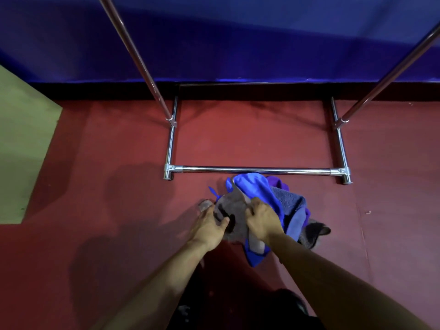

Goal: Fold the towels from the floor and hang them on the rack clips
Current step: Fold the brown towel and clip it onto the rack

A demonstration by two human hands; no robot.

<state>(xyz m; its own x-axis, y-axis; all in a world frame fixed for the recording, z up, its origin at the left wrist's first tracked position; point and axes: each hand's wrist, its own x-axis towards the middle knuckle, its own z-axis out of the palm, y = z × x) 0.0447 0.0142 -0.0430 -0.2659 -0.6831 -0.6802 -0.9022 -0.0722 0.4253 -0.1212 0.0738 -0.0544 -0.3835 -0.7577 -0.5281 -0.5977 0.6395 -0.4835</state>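
Towels (pixel 273 206) lie in a crumpled heap on the red floor (pixel 119 144), just in front of the rack's lower chrome crossbar (pixel 257 169); the top of the heap touches or overlaps that bar. Among them a grey towel (pixel 234 208) sits at the near left of the pile, and both hands are on it. The left hand (pixel 210 226) grips its left part, thumb curled over the cloth and fingers under or behind it (one corner of grey cloth pokes out past the fingertips). The right hand (pixel 262 219) clenches the same grey towel at its right edge, knuckles up, fingers bunched into the fabric.

Draped beside and partly over the right hand is a bright blue towel (pixel 254 189), which runs from the crossbar down past the right wrist to a loose end near the forearm. Behind it lie a grey-blue towel (pixel 289 198) with a fluffy pile and a purple one (pixel 277 181), mostly hidden. Another dark grey piece (pixel 315 231) sticks out at the right of the heap.

The rack (pixel 170 144) stands on the floor with two side rails running back toward a blue wall (pixel 238 39) and two uprights slanting up out of view. A pale green surface (pixel 21 144) fills the left edge.
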